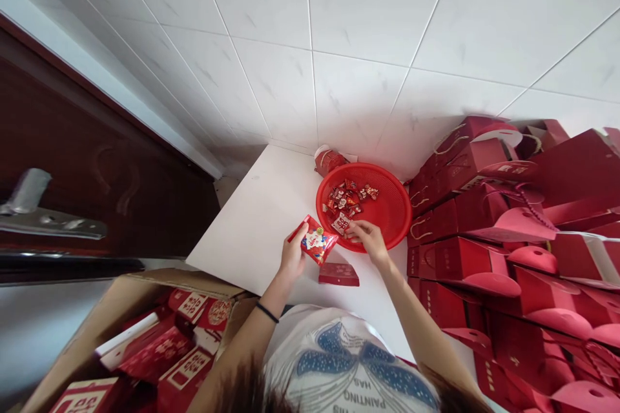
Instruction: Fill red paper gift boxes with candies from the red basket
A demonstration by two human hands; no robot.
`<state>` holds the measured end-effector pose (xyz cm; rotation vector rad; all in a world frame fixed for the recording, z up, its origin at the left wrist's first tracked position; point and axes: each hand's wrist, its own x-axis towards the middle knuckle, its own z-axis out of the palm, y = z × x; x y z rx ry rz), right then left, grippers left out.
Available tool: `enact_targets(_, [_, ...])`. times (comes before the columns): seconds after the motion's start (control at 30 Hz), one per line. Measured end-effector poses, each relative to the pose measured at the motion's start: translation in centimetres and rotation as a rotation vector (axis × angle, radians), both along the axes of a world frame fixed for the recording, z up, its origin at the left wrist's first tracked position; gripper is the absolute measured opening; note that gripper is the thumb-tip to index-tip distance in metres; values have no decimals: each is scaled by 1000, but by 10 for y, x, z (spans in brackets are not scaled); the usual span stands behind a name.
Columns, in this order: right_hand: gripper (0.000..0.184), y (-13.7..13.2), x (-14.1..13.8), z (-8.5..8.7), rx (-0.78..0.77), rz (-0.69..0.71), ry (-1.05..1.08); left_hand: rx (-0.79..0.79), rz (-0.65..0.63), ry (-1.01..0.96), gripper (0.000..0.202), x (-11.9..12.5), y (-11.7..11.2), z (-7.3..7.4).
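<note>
My left hand [293, 253] is closed on a small red printed packet [317, 242], holding it just above the white table [252, 226]. My right hand [367, 236] reaches over the near rim of a round red plastic basket [387, 206] and pinches a small wrapped candy [341, 224]. More wrapped candies [349, 197] lie in the basket's left half. A flat red box [338, 275] lies on the table below the two hands.
Stacked red gift boxes with handles [508, 239] fill the right side. A cardboard carton [145, 342] of red boxes sits at lower left. A small red bag [328, 160] lies behind the basket. A dark wooden door with a metal handle [43, 219] stands at left.
</note>
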<state>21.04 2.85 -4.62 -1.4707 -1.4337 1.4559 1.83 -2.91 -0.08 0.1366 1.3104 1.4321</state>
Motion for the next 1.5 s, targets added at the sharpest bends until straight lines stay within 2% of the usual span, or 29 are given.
enact_targets(0.13, [29,35,7,-24,49,52,-244,-68,30,-16,35,-21,-5,-4])
enact_targets(0.17, [32,41,3,-28,62,93,-284,-88,29,-18,33,-24,-7,-4])
enact_targets(0.23, [49,49,-10,-30,85,181,-360,-123,21,-19,30,-26,-12,-5])
enact_targets(0.37, [78,65,-42,-24,132,359,-535,-156,13,-24,27,-25,-18,-5])
enact_targets(0.47, [82,77,-56,-16,182,591,-781,-169,24,-38,26,-25,-19,-4])
enact_targets(0.5, [81,79,-57,-14,201,630,-845,-172,26,-40,26,-26,-20,-3])
enact_targets(0.57, [70,80,-55,-13,231,601,-911,-179,32,-35,26,-28,-20,-2])
enact_targets(0.7, [46,70,-34,-19,209,386,-982,-204,58,-30,27,-29,-19,-2])
enact_targets(0.83, [35,67,-4,-23,109,251,-992,-216,59,-42,30,-24,-17,-4])
enact_targets(0.93, [37,74,11,-21,92,209,-974,-215,33,-52,30,-19,-15,-6])
enact_targets(1.03, [41,78,7,-18,125,197,-934,-215,16,-57,29,-14,-12,-6])
enact_targets(1.23, [33,63,-36,-25,181,277,-852,-199,18,-46,32,-15,-12,-5])
enact_targets(1.3, [36,60,-42,-29,184,246,-854,-202,30,-45,32,-18,-15,-4])
enact_targets(1.4, [44,67,-34,-33,148,109,-889,-214,52,-47,32,-22,-19,-5])
enact_targets(1.5, [38,78,-17,-38,90,27,-873,-235,67,-50,31,-25,-22,-8])
